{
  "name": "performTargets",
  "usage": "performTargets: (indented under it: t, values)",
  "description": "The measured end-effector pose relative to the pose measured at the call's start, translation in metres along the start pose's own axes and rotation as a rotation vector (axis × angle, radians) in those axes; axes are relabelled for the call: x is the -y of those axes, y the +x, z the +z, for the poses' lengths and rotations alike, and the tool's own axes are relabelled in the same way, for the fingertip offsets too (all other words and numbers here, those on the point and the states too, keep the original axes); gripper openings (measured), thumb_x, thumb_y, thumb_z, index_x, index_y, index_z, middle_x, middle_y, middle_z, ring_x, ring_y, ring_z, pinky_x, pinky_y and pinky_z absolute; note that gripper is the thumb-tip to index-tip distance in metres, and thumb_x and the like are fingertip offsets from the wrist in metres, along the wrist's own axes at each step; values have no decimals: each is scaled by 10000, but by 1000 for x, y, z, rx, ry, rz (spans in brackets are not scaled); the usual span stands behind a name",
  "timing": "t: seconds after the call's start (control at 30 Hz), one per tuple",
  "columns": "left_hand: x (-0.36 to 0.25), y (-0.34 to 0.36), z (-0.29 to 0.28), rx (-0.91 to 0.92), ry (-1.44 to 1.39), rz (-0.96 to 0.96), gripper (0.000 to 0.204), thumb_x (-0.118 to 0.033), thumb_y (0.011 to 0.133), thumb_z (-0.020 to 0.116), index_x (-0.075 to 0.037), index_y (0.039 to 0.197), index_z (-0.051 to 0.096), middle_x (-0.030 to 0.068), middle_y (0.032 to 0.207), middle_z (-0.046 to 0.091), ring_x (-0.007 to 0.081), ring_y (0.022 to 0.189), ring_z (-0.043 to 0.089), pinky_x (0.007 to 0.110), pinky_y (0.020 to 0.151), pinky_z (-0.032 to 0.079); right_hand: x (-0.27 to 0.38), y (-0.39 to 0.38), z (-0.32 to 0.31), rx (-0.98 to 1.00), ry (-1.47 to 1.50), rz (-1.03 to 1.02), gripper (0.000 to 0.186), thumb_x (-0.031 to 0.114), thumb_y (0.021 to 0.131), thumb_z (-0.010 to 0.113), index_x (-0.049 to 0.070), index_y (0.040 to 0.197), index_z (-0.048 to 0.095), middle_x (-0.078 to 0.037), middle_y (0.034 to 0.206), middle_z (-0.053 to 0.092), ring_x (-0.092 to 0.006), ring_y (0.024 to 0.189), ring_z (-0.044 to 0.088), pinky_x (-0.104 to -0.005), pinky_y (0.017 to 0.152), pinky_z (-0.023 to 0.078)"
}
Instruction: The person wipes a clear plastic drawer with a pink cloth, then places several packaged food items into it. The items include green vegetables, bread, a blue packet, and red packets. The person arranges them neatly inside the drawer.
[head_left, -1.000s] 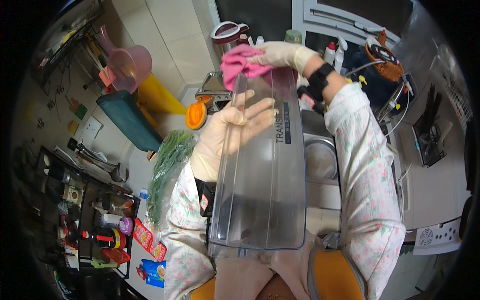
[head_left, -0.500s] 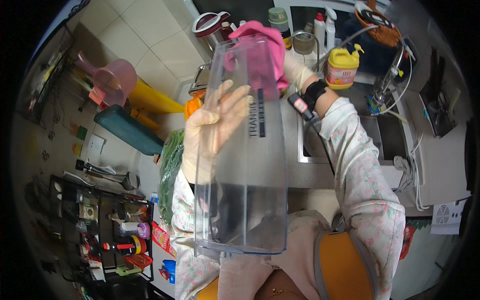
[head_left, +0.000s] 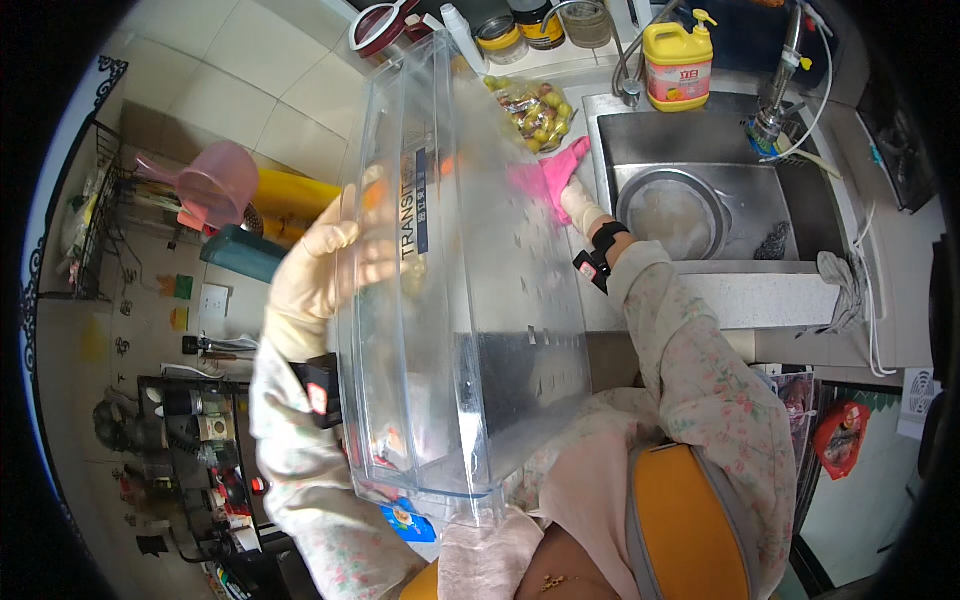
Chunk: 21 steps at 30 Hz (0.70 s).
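Note:
A long clear plastic drawer (head_left: pixel 480 310) is held up in front of me, tilted, with dark print on one side and drops on its right wall. My left hand (head_left: pixel 305 280), in a cream glove, grips its left side; the fingers show through the plastic. In my right hand (head_left: pixel 580 204), also gloved, is a bright pink cloth (head_left: pixel 565 178) at the drawer's right side. Part of the cloth shows blurred through the plastic, and most of the right fingers are hidden by it.
At the right a steel sink (head_left: pixel 745 245) contains a round metal basin (head_left: pixel 675 215) and a dark scrubber (head_left: pixel 771 243). A yellow pump bottle (head_left: pixel 678 65) stands behind it. Bagged green fruit (head_left: pixel 535 112) lies beyond the drawer. A pink jug (head_left: pixel 217 183) is at the left wall.
The drawer has turned and shifted left, showing its droplet-marked right wall. My left hand moved left with it. My right hand brought the cloth from the drawer's far end nearer, along its right side.

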<state>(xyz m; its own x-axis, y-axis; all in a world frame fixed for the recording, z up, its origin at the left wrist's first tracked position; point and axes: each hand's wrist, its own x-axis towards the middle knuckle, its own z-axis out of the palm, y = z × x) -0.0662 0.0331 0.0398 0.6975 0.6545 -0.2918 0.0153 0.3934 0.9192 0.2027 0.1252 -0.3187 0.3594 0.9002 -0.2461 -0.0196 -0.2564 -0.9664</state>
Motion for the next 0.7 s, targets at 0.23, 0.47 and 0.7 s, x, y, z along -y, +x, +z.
performTargets:
  t: [0.23,0.47,0.7]
  values:
    - [-3,-18,-17,-279,300,26,527,-232,912,573,-19,1367,415,89,1057,598,158,852,590,284,683,498,62,-75,4,261,151,-444,309,243,949,486,25,1145,585,-174,1128,617,-284,1050,574,-362,937,436]
    - [4,-26,-3,-425,500,83,577,-206,893,474,-73,1430,306,29,846,531,110,636,521,278,582,479,201,-188,21,-207,-34,-1508,257,198,868,522,17,1029,609,-201,1043,628,-394,989,588,-457,851,467]
    - [0,-19,-21,-167,506,55,778,-382,835,717,-83,1430,314,54,996,606,131,719,593,262,580,488,252,-99,11,-328,26,-1337,248,98,908,395,29,1022,604,-209,979,640,-371,937,595,-467,829,459]
